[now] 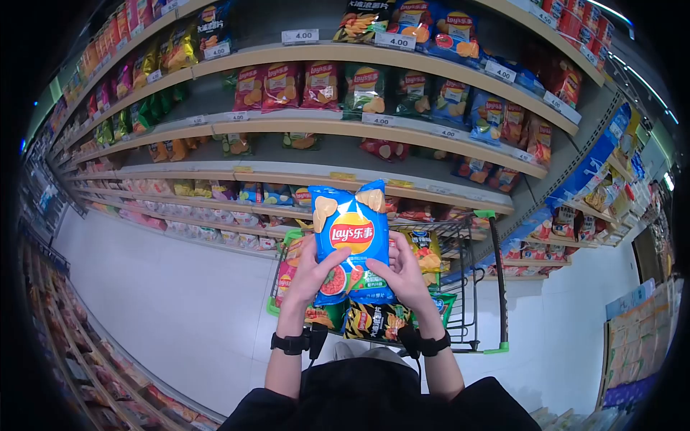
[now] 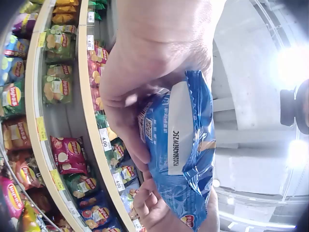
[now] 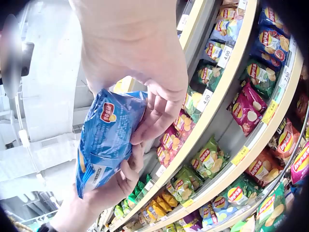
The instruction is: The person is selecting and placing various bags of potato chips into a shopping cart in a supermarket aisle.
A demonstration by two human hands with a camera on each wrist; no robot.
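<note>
A blue bag of Lay's potato chips point(image 1: 352, 233) is held upright over a shopping cart point(image 1: 501, 287), its printed front facing up toward the head camera. My left hand point(image 1: 309, 274) grips the bag's left side, thumb across the front. On the other side my right hand point(image 1: 406, 276) holds it the same way, its thumb pressing the lower front. In the left wrist view the bag's bottom end point(image 2: 181, 130) shows a white strip with a printed date code. Fingers of both hands curl behind the bag in the right wrist view.
Inside the cart lie several chip bags, among them a black one point(image 1: 377, 321) and a yellow one point(image 1: 425, 248). Ahead, curved-looking shelves point(image 1: 273, 129) carry rows of chip bags with price tags. Another stocked shelf point(image 1: 108, 359) runs along the left, and a pale tiled floor point(image 1: 165, 280) lies between.
</note>
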